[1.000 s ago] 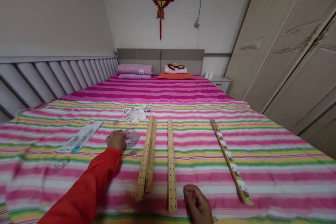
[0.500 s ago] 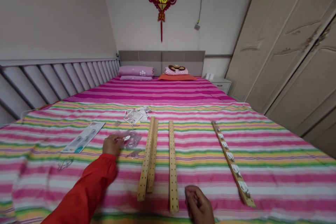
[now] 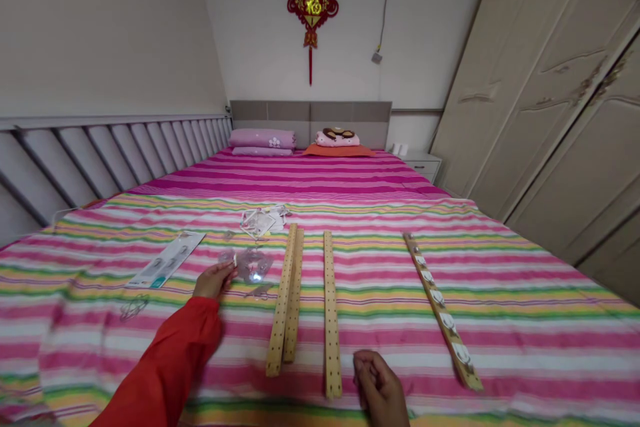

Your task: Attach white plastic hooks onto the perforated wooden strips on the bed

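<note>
My left hand (image 3: 213, 280), in a red sleeve, pinches a small clear plastic hook (image 3: 231, 259) just above the striped bedsheet (image 3: 525, 320). Beside its fingers lies a pile of clear hooks (image 3: 254, 263). My right hand (image 3: 377, 383) rests curled at the near edge, next to the near end of a single perforated wooden strip (image 3: 331, 307). Two more strips (image 3: 287, 297) lie side by side between the hands. Further right lies a wooden strip with several hooks fixed on it (image 3: 440, 310).
A grey card pack (image 3: 167, 260) lies left of my left hand, with opened clear packaging (image 3: 260, 220) behind the pile. Pillows (image 3: 263, 140) sit at the headboard. A wardrobe (image 3: 560, 120) stands on the right, a padded wall panel (image 3: 90, 160) on the left.
My left hand drew back from the pile of hooks with one small clear hook pinched in its fingers. The right hand stayed put. The view tilted down slightly.
</note>
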`<state>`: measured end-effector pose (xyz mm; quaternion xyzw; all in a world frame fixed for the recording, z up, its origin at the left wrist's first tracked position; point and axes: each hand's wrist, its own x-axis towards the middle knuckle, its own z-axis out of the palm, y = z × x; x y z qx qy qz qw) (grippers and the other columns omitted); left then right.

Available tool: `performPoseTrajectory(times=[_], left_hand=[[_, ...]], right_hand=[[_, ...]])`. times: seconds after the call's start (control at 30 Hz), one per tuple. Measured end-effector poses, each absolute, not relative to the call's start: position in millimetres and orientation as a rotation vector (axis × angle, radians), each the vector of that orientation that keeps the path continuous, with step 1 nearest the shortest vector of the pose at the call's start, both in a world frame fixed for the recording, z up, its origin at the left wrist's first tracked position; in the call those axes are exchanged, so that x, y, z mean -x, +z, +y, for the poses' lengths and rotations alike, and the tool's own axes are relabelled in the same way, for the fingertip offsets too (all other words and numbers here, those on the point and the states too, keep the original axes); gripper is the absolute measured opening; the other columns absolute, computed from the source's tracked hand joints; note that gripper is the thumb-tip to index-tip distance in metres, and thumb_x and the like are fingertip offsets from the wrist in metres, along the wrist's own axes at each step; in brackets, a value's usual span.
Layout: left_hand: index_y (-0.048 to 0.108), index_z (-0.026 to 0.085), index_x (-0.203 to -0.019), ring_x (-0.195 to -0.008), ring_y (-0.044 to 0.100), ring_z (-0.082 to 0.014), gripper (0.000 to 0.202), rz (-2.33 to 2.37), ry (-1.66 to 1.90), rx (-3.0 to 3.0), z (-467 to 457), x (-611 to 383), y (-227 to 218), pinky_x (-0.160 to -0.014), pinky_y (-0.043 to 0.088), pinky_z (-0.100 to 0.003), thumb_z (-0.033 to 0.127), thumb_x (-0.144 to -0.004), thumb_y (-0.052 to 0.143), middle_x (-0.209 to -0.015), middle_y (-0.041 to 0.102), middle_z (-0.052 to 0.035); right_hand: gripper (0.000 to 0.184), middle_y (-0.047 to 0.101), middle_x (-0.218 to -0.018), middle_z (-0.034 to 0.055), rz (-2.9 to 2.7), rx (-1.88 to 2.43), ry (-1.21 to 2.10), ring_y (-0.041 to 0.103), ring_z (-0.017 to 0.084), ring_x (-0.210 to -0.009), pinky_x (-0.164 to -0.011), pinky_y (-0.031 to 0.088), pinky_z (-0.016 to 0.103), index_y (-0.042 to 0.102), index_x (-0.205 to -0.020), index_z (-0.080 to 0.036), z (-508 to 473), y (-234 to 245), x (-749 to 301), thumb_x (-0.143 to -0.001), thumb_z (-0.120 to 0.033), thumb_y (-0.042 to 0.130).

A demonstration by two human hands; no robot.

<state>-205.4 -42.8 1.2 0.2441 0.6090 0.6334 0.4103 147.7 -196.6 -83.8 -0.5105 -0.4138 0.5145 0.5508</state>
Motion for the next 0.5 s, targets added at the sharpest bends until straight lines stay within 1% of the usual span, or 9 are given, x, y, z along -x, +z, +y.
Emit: performPoseTrajectory(times=[0.13, 0.23, 0.3, 0.4, 0.5], left_hand=[[0.058, 0.017, -0.065, -0.046, 0.057, -0.0114, 0.01, 1.696, 1.595, -0.85, -48.5, 206.8, 3.3, -0.043, 0.037, -0.019, 0.017, -0.057, 0.065, -0.051, 0.061, 0.0037], [0.063, 0.018, -0.07, -0.053, 0.06, -0.0138, 0.012, 1.865, 1.617, -1.124, -50.4, 210.7, 4.2, -0.052, 0.044, -0.023, 0.023, -0.059, 0.063, -0.057, 0.063, 0.0026], [0.064, 0.018, -0.074, -0.056, 0.061, -0.0147, 0.016, 1.885, 1.632, -1.137, -50.5, 213.6, 4.4, -0.057, 0.046, -0.025, 0.024, -0.06, 0.062, -0.06, 0.065, 0.0011], [0.064, 0.017, -0.071, -0.055, 0.062, -0.0152, 0.014, 1.876, 1.587, -1.047, -50.6, 216.2, 4.6, -0.057, 0.047, -0.025, 0.023, -0.059, 0.061, -0.058, 0.065, -0.0002], [0.064, 0.016, -0.069, -0.054, 0.061, -0.0134, 0.011, 1.836, 1.609, -1.042, -51.4, 215.2, 6.6, -0.057, 0.047, -0.024, 0.019, -0.058, 0.063, -0.056, 0.064, 0.0013]], right_hand=[[0.042, 0.038, -0.05, -0.0072, -0.977, 1.193, 1.21, 0.031, 0.007, -0.04, -0.037, 0.024, 0.018, 0.059, -0.079, -0.016, -197.0, -84.8, -146.6, -0.071, -0.057, 0.063], [0.041, 0.039, -0.05, -0.0068, -0.988, 1.189, 1.202, 0.032, 0.007, -0.04, -0.037, 0.025, 0.018, 0.059, -0.079, -0.016, -196.7, -84.4, -146.7, -0.071, -0.057, 0.064], [0.04, 0.042, -0.052, -0.0058, -1.0, 1.185, 1.194, 0.034, 0.008, -0.041, -0.036, 0.026, 0.019, 0.06, -0.078, -0.016, -196.5, -83.9, -147.0, -0.071, -0.056, 0.064], [0.04, 0.043, -0.052, -0.0055, -1.0, 1.176, 1.189, 0.033, 0.007, -0.041, -0.036, 0.025, 0.018, 0.06, -0.078, -0.016, -196.7, -84.6, -147.4, -0.071, -0.055, 0.064], [0.039, 0.041, -0.051, -0.0067, -0.994, 1.172, 1.195, 0.032, 0.007, -0.04, -0.036, 0.025, 0.018, 0.059, -0.079, -0.016, -196.9, -87.0, -147.5, -0.071, -0.054, 0.064]])
